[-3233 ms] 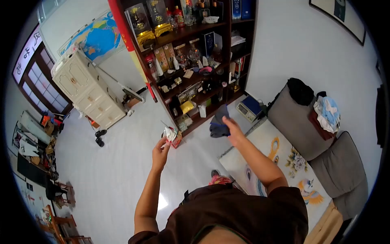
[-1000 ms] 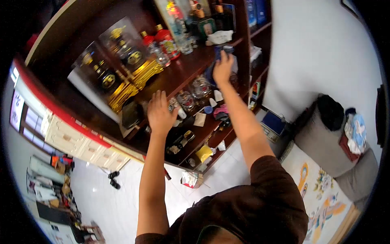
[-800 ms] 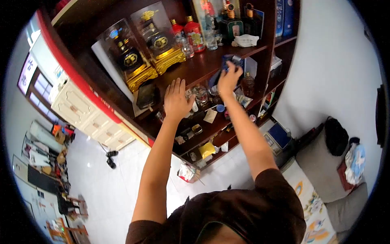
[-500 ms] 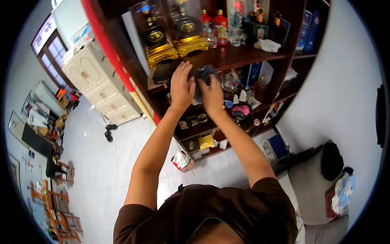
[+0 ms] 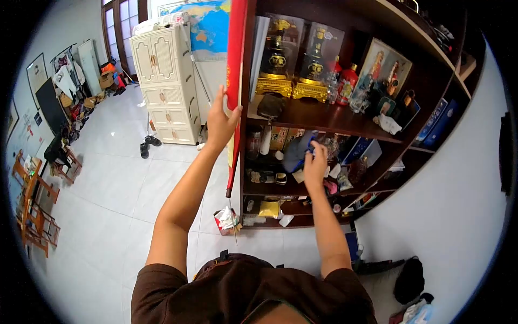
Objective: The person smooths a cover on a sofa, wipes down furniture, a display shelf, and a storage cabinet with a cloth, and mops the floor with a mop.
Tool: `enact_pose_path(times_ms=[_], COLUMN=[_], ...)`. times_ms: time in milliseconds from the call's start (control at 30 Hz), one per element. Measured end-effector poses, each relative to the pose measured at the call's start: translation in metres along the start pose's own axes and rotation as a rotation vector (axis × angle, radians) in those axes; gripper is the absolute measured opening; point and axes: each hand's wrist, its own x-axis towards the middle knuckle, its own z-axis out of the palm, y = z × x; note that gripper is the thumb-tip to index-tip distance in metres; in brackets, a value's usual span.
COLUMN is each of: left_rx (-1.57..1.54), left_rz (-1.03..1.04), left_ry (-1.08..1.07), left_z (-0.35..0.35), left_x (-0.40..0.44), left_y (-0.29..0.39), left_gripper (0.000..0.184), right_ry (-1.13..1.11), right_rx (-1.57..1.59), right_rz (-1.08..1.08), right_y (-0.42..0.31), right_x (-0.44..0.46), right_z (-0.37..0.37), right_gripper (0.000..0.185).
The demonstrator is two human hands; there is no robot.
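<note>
Pale, glossy floor point(image 5: 145, 216) with thin tile seams, below a blue map point(image 5: 208, 27) on the far wall and a cream cabinet point(image 5: 164, 102) with raised, curved panels; to the right, a dark wood bookcase point(image 5: 318, 116) with crowded shelves, edged on its left by a red banner point(image 5: 236, 65); in front of the middle shelves, just under the upper board, the cloth point(image 5: 298, 154), dark grey with bright blue along one side, limp, bunched and rounded in outline; clamped at its blue side between the thumb and fingers of the right hand point(image 5: 315, 170); no telling whether in contact with any shelf or item; left hand point(image 5: 220, 127) raised beside the banner, empty, fingers up and thumb spread apart; contact with the banner impossible to judge; cloth softened by blur, its far folds out of sight, with part of the goods behind it covered; small items on the lower shelves too jumbled to name; top of the bookcase cut off by the frame; at the upper shelf, dark bottles point(image 5: 276, 56) in clear, shiny cases on ornate gold bases point(image 5: 275, 86), plus a glossy red bottle point(image 5: 348, 86) and crumpled white tissue point(image 5: 387, 123); lower down, a smooth yellow packet point(image 5: 270, 209); on the floor near the bookcase, a small red carton point(image 5: 220, 220) with crinkled white stuff inside.
</note>
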Motion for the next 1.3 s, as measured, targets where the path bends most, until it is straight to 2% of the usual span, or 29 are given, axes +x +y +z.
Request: enact_pose_path(times_ms=[67,133,200,267,333,467,567,733,867,933,1033,1067,1133,1233,1300], left_rx=[-0.031,-0.083,-0.154,-0.28,-0.238,-0.276,-0.287,-0.406,-0.461,-0.492,-0.516,-0.52,-0.529,-0.528,-0.54], left_rz=[-0.07,-0.077,-0.099,-0.063,0.028,-0.027,0.033,0.098,0.102,0.104,0.105,0.109,0.09,0.078,0.073], left_ry=[-0.075,-0.112,-0.168,-0.152,-0.11,-0.232,-0.326,-0.476,-0.501,-0.502,-0.515,-0.513,-0.542,-0.576,-0.593], left_z=[-0.001,0.003,0.006,0.011,0.014,0.005,0.004,-0.005,-0.005,-0.002,0.002,0.002,0.002,0.005,0.006], left_x=[-0.005,-0.008,-0.008,-0.011,-0.013,-0.019,-0.022,-0.016,-0.017,-0.019,-0.022,-0.022,-0.021,-0.024,-0.023], left_y=[-0.006,-0.016,-0.016,-0.014,-0.013,-0.012,-0.03,-0.05,-0.06,-0.063,-0.068,-0.07,-0.072,-0.08,-0.085], left_gripper=[0.073,0.07,0.069,0.067,0.07,0.085,0.085,0.087,0.086,0.085,0.085,0.085,0.085,0.085,0.084], right_ry=[0.052,0.102,0.185,0.261,0.31,0.332,0.326,0.261,0.524,0.547,0.302,0.186,-0.211,-0.491,-0.331], right_rx=[0.102,0.074,0.103,-0.004,-0.078,-0.259,-0.45,-0.536,-0.599,-0.709,-0.845,-0.912,-1.189,-1.364,-1.445], right_rz=[-0.195,-0.4,-0.511,-0.649,-0.744,-0.71,-0.681,-0.543,-0.761,-0.865,-0.925,-0.923,-0.794,-0.847,-0.851], right_y=[-0.053,-0.098,-0.144,-0.186,-0.212,-0.225,-0.212,-0.225,-0.283,-0.314,-0.323,-0.311,-0.284,-0.265,-0.276], right_x=[-0.002,0.015,0.042,0.071,0.096,0.118,0.108,0.073,0.088,0.109,0.14,0.147,0.148,0.151,0.181], right_z=[0.003,-0.004,-0.008,-0.009,0.003,0.048,0.075,0.076,0.071,0.074,0.1,0.114,0.138,0.148,0.139], right_gripper=[0.032,0.032,0.036,0.042,0.044,0.037,0.03,0.034,0.036,0.029,0.02,0.019,0.021,0.022,0.02])
